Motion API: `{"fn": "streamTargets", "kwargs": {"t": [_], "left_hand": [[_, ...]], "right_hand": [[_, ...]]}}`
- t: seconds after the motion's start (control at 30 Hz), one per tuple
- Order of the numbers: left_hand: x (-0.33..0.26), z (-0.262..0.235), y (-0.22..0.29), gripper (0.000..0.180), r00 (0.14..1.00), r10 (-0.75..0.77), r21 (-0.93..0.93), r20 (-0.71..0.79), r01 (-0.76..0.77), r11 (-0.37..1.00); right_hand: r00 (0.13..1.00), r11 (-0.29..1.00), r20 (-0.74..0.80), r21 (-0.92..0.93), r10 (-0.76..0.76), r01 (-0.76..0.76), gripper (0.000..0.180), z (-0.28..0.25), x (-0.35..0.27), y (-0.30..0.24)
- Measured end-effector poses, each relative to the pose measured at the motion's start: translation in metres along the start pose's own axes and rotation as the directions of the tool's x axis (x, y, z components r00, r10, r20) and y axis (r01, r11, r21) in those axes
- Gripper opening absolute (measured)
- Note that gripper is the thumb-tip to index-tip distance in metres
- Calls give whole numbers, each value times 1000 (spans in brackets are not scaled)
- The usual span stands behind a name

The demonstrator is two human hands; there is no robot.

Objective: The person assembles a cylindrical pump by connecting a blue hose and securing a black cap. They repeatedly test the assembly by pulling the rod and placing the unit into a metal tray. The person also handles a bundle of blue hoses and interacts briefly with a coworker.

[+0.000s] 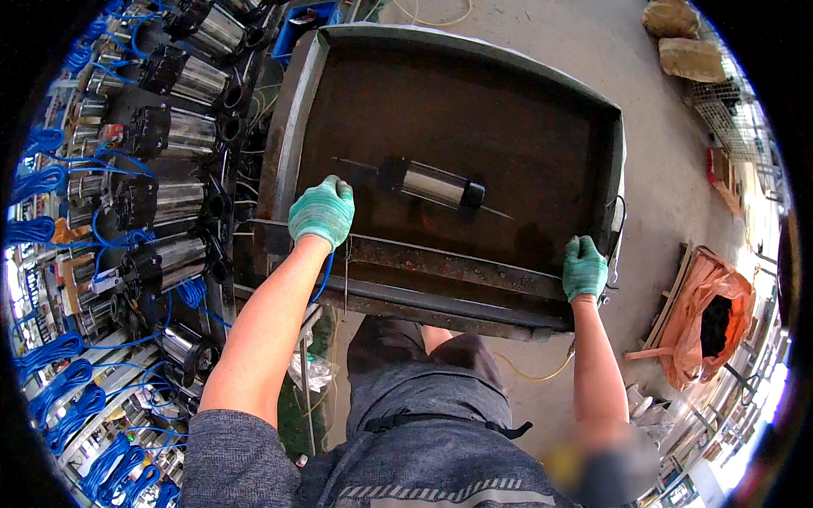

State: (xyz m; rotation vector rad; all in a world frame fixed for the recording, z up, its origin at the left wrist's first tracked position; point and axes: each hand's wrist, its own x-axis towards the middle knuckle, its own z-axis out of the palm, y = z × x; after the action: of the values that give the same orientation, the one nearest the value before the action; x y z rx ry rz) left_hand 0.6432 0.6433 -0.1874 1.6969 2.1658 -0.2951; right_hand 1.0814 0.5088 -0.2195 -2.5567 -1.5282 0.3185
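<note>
A wide metal tank (pixel 292 127) with raised walls stands in front of me, its inside dark brown. In its middle lies a shiny metal cylinder (pixel 434 184) with black ends and a thin rod or wire reaching out on either side. My left hand (pixel 323 209), in a green knit glove, is closed over the tank's near left part; a blue cable (pixel 328 273) hangs just below it. My right hand (pixel 585 268), gloved alike, is closed at the near right corner by the end of a dark metal bar (pixel 457 262). What each fist holds is hidden.
On the left stands a rack of several metal motors (pixel 182 131) with black ends, beside coiled blue cables (pixel 72 389). A blue bin (pixel 305 21) sits beyond the tank's far left corner. To the right are an orange sack (pixel 720 288) and a wire crate (pixel 732 118).
</note>
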Motion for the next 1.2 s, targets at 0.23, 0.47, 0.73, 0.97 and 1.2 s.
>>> {"fn": "streamTargets", "kwargs": {"t": [0.23, 0.47, 0.73, 0.97, 1.2], "left_hand": [[0, 0, -1, 42, 1000, 21, 0, -20, -21, 1000], [-1, -5, -2, 43, 1000, -3, -8, 13, 3, 1000], [1, 0, -9, 42, 998, 56, -53, -14, -57, 997], [1, -2, -12, 42, 995, 98, -100, 29, -95, 990], [2, -1, -18, 39, 987, 163, -140, -7, -163, 977]], "right_hand": [[999, 1000, -21, 19, -24, 24, 33, 2, 1, 2], [1000, 999, -14, 41, -1, 2, 31, 2, -1, -1], [995, 998, 99, 65, -11, 5, 28, 6, 2, 1], [901, 989, 412, 104, -136, 102, 38, 11, 18, -109], [821, 977, 561, -213, 110, 15, 57, 42, 36, -213]]}}
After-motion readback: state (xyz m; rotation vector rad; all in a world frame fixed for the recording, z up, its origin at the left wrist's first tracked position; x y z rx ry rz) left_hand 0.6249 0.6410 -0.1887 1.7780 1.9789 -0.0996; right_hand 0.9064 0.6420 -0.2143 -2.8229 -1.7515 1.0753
